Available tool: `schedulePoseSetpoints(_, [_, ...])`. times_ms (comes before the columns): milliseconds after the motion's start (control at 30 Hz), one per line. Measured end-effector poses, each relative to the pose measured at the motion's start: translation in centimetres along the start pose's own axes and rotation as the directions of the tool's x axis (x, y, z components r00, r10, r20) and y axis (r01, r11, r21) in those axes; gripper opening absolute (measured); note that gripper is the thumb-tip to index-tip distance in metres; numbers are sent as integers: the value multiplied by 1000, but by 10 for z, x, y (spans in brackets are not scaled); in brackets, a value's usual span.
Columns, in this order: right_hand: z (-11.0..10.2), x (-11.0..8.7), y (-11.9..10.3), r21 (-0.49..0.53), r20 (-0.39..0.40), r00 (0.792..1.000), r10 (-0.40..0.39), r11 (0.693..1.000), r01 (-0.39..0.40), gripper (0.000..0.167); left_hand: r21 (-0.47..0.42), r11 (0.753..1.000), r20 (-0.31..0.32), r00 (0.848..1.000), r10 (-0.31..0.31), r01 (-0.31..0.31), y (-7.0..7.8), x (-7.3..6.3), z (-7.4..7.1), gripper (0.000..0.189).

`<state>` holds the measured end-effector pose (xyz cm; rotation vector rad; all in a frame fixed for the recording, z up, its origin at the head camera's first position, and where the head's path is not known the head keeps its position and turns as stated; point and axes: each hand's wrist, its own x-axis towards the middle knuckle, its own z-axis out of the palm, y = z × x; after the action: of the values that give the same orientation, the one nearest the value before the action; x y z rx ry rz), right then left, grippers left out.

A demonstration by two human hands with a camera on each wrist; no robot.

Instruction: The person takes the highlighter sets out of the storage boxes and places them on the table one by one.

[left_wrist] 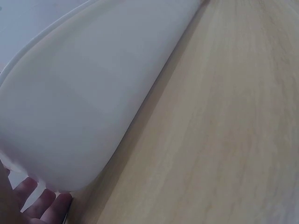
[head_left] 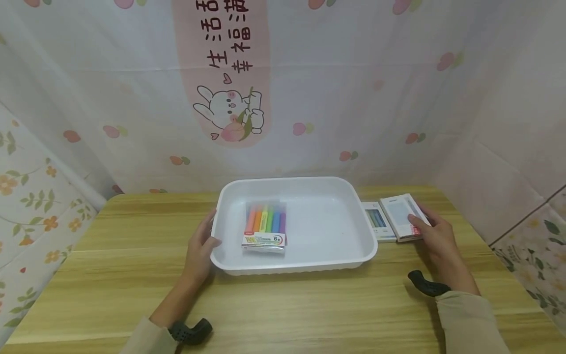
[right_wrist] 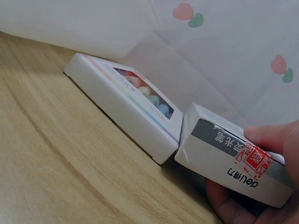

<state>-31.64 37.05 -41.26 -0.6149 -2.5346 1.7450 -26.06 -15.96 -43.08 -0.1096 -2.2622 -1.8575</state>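
A white plastic tray point(head_left: 325, 223) stands on the table, with a clear pack of coloured highlighters point(head_left: 265, 227) lying in its left half. My left hand point(head_left: 200, 253) grips the tray's left side, thumb over the rim and fingers point(left_wrist: 43, 205) round the outer wall. My right hand point(head_left: 438, 238) holds a white deli highlighter box point(head_left: 401, 214) by its right side, thumb on top and fingers beneath; this box is tilted. Just left of it, a second white pen box point(head_left: 379, 222) with a window lies on the table, against the tray's right side.
The wood-grain table point(head_left: 283, 314) has its back edge along a patterned white curtain point(head_left: 336, 108). Floral cloth point(head_left: 40, 221) hangs at the left, and more cloth hangs close on the right. A black curved strap piece point(head_left: 428, 285) juts from each wrist.
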Motion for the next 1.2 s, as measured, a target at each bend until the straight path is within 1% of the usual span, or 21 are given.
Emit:
schedulePoseSetpoints(333, [0, 1, 4, -31, -7, 999, -46, 998, 46, 72, 3, 1000, 3, 1000, -9, 9, 1, -1, 0, 71])
schedulePoseSetpoints(567, [1, 0, 4, -29, -6, 999, -47, 998, 46, 71, 16, 1000, 4, 1000, -3, 3, 0, -1, 0, 70])
schedulePoseSetpoints(700, [1, 0, 3, -31, 4, 998, -56, 998, 56, 74, 25, 1000, 0, 1000, -2, 2, 0, -1, 0, 71])
schedulePoseSetpoints(900, [-1, 1, 2, -46, 4, 998, -63, 997, 63, 75, 4, 1000, 3, 1000, 4, -4, -1, 0, 0, 71])
schedulePoseSetpoints(1067, [0, 2, 2, -87, -11, 998, -67, 994, 66, 75, -4, 1000, 1, 1000, -4, 4, -1, -1, 1, 70])
schedulePoseSetpoints(1200, [2, 2, 1, -123, -15, 996, -91, 988, 89, 74, -1, 1000, -3, 1000, -3, 3, -1, -1, 1, 70])
